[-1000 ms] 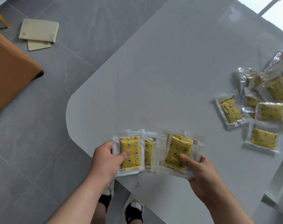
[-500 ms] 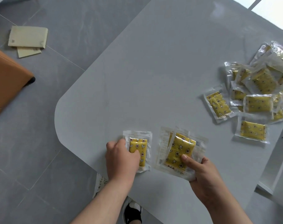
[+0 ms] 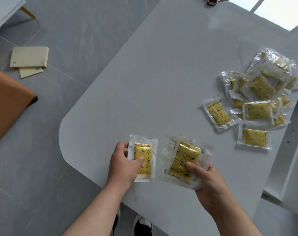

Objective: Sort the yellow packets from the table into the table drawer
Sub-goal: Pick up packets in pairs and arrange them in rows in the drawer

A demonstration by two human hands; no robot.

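My left hand (image 3: 122, 166) grips a yellow packet (image 3: 144, 158) in clear wrap by its left edge, thumb across its face, at the near edge of the grey table (image 3: 162, 82). My right hand (image 3: 206, 181) holds a small stack of yellow packets (image 3: 184, 159), thumb pressed on the top one. The two bundles sit side by side with a narrow gap between them. A loose pile of several more yellow packets (image 3: 258, 97) lies on the table at the right. No drawer can be made out with certainty.
White panels (image 3: 291, 167) stand past the table's right edge. An orange seat (image 3: 7, 103) and beige flat boxes (image 3: 29, 58) are on the floor at left. Scissors (image 3: 214, 0) lie at the table's far edge. My shoes show below the table.
My left hand's packets are squared up from a fan of two into one bundle, and the hand has shifted to grip its left edge. The right hand's stack has barely moved.
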